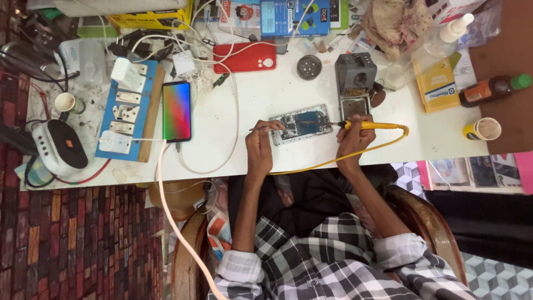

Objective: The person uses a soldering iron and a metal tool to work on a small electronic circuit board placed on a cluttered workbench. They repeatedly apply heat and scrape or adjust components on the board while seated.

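opened smartphone with bare circuit board and blue inner panel [302, 123] lying flat near the front edge of the white counter [255, 100], close enough to be worked with bent arms. left hand [260, 145] resting at the phone's left end, fingers pinched closed on thin metal tweezers [261, 129] that point onto the board, seemingly to pin a small part and steady the phone. right hand [353, 139] wrapped shut round the yellow-handled soldering iron [369, 125], held pen-fashion with the tip at the board's right edge; yellow cord [355, 155] looping off the counter's front, out of the way of the work. grey soldering-iron stand [355, 83] placed just behind the phone (a short reach for parking the hot tip). further left, a second smartphone with a lit rainbow screen [176, 110], face up and plugged into a white cable [166, 183], beside a blue wooden switchboard with white sockets [126, 111]. red phone cover [245, 56] well back among cables. paper cup [482, 129] near the right edge.
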